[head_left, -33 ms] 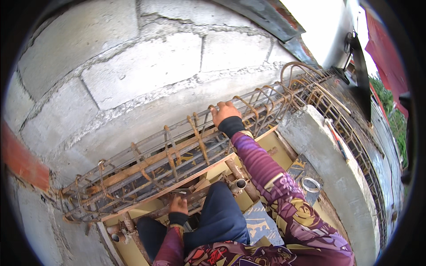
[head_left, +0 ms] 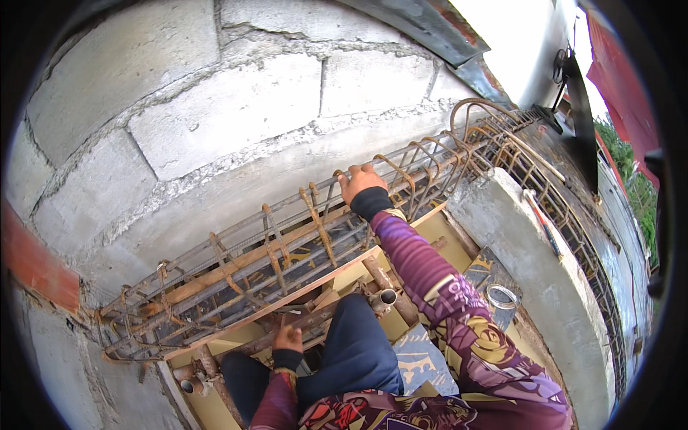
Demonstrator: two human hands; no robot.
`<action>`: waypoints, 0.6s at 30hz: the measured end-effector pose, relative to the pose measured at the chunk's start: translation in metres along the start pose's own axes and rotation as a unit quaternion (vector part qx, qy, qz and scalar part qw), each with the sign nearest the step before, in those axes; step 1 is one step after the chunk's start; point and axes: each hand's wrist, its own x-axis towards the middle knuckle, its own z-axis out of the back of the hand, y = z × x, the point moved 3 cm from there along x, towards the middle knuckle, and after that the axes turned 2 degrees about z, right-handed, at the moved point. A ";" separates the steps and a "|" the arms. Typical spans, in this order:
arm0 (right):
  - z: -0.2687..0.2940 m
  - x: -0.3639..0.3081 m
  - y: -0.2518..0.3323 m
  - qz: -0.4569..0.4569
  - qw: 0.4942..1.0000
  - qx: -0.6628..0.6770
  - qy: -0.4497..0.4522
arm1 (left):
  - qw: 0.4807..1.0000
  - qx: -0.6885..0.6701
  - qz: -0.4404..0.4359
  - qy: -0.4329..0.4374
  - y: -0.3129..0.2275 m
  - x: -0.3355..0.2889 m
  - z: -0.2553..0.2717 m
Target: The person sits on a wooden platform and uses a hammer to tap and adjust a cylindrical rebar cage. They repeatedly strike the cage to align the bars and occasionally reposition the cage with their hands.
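A long cage of rusty rebar (head_left: 319, 226) with square stirrups lies slantwise along the foot of the block wall. My right hand (head_left: 362, 182) reaches up to its upper bar, fingers curled over the steel beside a stirrup. Below the cage's near edge, by my knees, is my left hand (head_left: 287, 337). Its fingers are drawn in near a thin, pale, metallic-looking piece; what it holds, if anything, is too small to make out. Dark cuffs and patterned purple sleeves cover both arms.
Grey block wall (head_left: 229, 118) rises behind the cage. Round wooden poles and an open metal pipe (head_left: 388, 296) surround my legs. To the right, a wire coil (head_left: 501, 297) lies on a board, and a red-handled hammer (head_left: 545, 226) rests on the concrete ledge (head_left: 566, 276).
The whole view has shifted very slightly. My left hand's fingers have moved a little near the thin piece; my right hand stays on the same bar.
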 end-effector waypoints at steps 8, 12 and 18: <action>-0.049 0.037 -0.027 0.004 0.992 -0.047 0.121 | 0.992 0.085 0.057 0.068 0.022 -0.013 0.015; -0.049 0.042 -0.035 0.033 0.995 -0.020 0.089 | 0.987 0.093 0.089 0.100 0.033 -0.020 0.017; -0.033 0.040 -0.035 0.019 0.994 -0.004 0.109 | 0.994 0.067 0.015 0.090 -0.012 -0.015 0.012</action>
